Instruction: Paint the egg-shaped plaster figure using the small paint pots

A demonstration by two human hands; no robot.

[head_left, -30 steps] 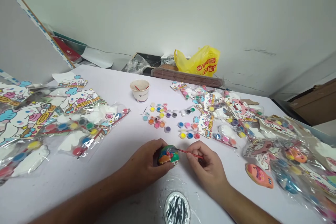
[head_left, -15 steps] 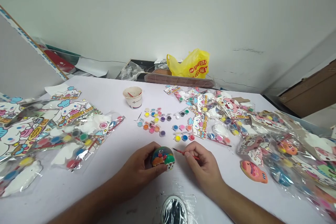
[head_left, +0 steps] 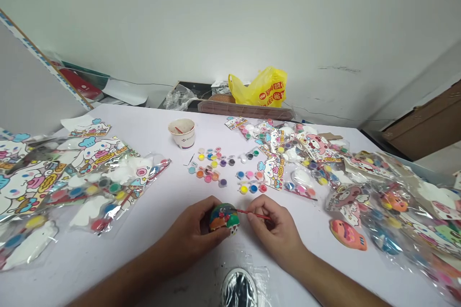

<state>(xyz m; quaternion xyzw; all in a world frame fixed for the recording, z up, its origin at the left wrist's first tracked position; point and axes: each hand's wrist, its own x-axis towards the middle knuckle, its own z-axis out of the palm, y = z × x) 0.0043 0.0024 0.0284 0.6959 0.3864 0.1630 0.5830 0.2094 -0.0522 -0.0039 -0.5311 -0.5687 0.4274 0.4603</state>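
Note:
My left hand (head_left: 196, 228) is closed around a rounded painted figure (head_left: 225, 219), with blue, green, orange and red areas facing up. Its underside is hidden by my fingers. In my right hand (head_left: 272, 225) a thin red paintbrush (head_left: 254, 214) is pinched, pointing left. The brush tip lies at the upper right edge of the painted figure and seems to touch it. Beyond my hands stand small open paint pots (head_left: 254, 188) in yellow, blue and red, and another group of paint pots (head_left: 208, 175) to their left.
A paper cup (head_left: 182, 133) holding a red brush stands behind the pots. Clear craft packets (head_left: 104, 182) lie at left, with more packets (head_left: 392, 220) at right. A painted pink-orange fish figure (head_left: 347, 235) lies right of my hand. A round dark object (head_left: 239, 290) sits at the near edge.
The brush has moved left and its tip has come onto the painted figure's edge. My right hand has shifted slightly left; the left hand still holds the figure.

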